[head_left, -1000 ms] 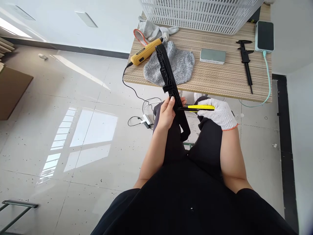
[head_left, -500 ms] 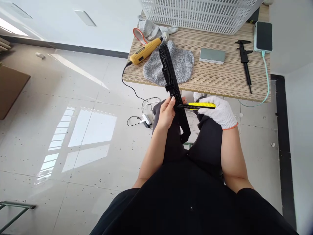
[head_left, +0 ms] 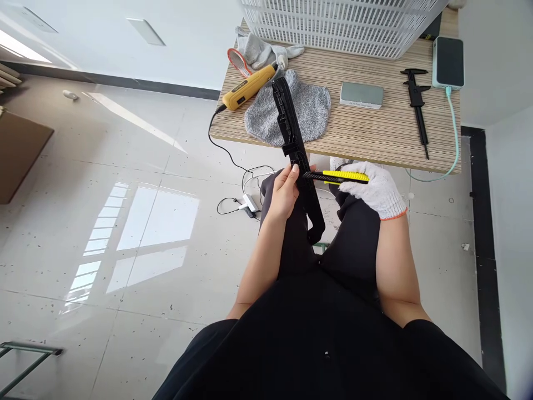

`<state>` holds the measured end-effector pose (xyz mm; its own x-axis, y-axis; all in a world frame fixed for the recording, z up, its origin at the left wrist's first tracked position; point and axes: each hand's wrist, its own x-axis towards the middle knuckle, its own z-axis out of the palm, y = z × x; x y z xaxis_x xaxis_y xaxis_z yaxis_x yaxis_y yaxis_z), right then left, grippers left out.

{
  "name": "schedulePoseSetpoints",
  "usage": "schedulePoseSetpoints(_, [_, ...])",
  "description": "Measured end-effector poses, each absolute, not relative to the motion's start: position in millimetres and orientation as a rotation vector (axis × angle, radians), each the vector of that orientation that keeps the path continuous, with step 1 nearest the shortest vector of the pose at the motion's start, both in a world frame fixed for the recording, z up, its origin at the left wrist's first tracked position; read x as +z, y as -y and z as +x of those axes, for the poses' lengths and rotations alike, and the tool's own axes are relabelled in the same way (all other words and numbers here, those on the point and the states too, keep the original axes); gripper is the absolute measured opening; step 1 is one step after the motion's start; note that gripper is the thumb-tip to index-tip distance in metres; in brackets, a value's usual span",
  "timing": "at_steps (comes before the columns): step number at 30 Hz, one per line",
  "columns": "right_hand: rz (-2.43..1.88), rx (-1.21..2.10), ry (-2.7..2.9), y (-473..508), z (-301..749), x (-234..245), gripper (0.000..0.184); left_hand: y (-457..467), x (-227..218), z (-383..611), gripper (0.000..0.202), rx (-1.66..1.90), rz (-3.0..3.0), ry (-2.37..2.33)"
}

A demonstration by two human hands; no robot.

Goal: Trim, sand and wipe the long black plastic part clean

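My bare left hand (head_left: 286, 189) is closed around the middle of a long black plastic part (head_left: 293, 133), thumb on top. The part slants over my lap, its far end above a grey cloth (head_left: 313, 111) at the table edge. My right hand (head_left: 372, 189), in a white knit glove with an orange cuff, grips a yellow and black utility knife (head_left: 333, 176). The knife points left, and its tip end meets the right edge of the black part near my left fingers. Whether the blade cuts in is too small to tell.
On the wood-grain table (head_left: 358, 130) lie a yellow corded power tool (head_left: 250, 88), a spare glove (head_left: 262, 50), a sharpening stone (head_left: 361, 95), black calipers (head_left: 416, 105) and a phone-like device (head_left: 448, 62) on a cable. A white plastic basket (head_left: 341, 28) stands behind. A power adapter (head_left: 250, 203) lies on the floor.
The knife's tip end has shifted slightly up and right along the black part, and the knife has turned a little in my right hand. My left hand and the part stay nearly still.
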<state>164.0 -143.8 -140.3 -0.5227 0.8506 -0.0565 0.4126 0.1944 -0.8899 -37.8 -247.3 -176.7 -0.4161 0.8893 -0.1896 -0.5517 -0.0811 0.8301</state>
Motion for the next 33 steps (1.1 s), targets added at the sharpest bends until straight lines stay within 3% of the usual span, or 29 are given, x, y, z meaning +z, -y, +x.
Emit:
schedulePoseSetpoints(4, [-1.164, 1.129, 2.008, 141.6, 163.8, -141.9, 0.043, 247.3, -178.3, -38.0, 0.025, 1.701, 0.461, -1.086])
schedulePoseSetpoints(33, [-1.154, 1.076, 2.162, 137.8, 161.3, -146.6, 0.037, 249.3, -177.2, -39.6, 0.029, 1.711, 0.516, -1.099])
